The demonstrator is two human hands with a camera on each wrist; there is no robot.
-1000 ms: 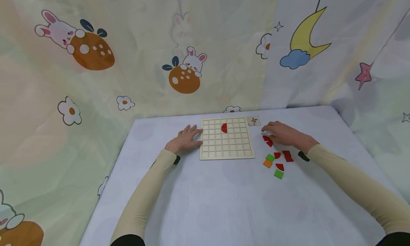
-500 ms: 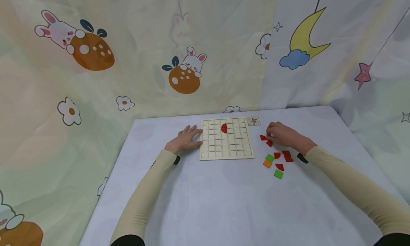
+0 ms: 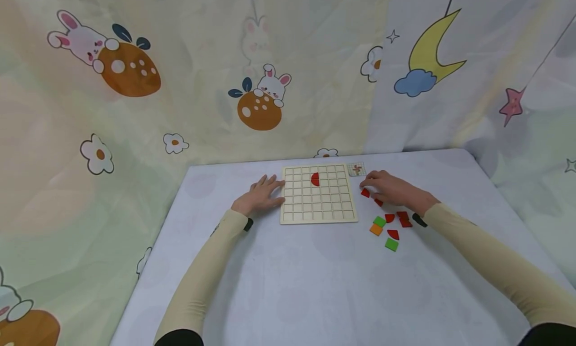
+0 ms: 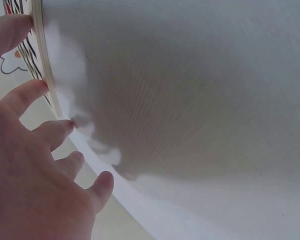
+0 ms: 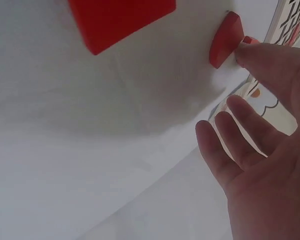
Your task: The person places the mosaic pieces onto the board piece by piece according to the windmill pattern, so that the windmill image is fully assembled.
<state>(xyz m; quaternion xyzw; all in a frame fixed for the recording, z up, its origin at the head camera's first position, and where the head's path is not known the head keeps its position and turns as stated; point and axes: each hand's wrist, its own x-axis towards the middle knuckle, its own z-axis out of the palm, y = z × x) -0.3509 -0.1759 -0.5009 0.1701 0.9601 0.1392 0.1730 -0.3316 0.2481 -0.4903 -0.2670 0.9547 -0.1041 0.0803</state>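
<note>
My left hand (image 3: 258,196) lies flat beside the wooden grid board (image 3: 330,213), with straight, spread fingers touching its left edge. Two red pieces (image 3: 315,179) sit together on the board's upper part, forming a half circle. To the right of the board, my right hand (image 3: 393,188) pinches a small red quarter-circle tile (image 3: 365,192) between thumb and index finger, close over the cloth. The right wrist view shows the thumb in front of that tile (image 5: 250,40), partly hiding it; the other fingers stretch out loosely. Another red tile (image 3: 379,202) lies under the hand.
A small pattern card (image 3: 357,169) lies at the board's upper right corner. Nearer me are two green squares (image 3: 391,244), an orange square (image 3: 376,229) and several red tiles (image 3: 404,219). A printed curtain (image 3: 315,111) hangs behind the white-covered table (image 3: 315,286).
The right hand first drew back slightly, then came left over the red tile, which has shifted left toward the board. The left hand and the board have stayed in place.
</note>
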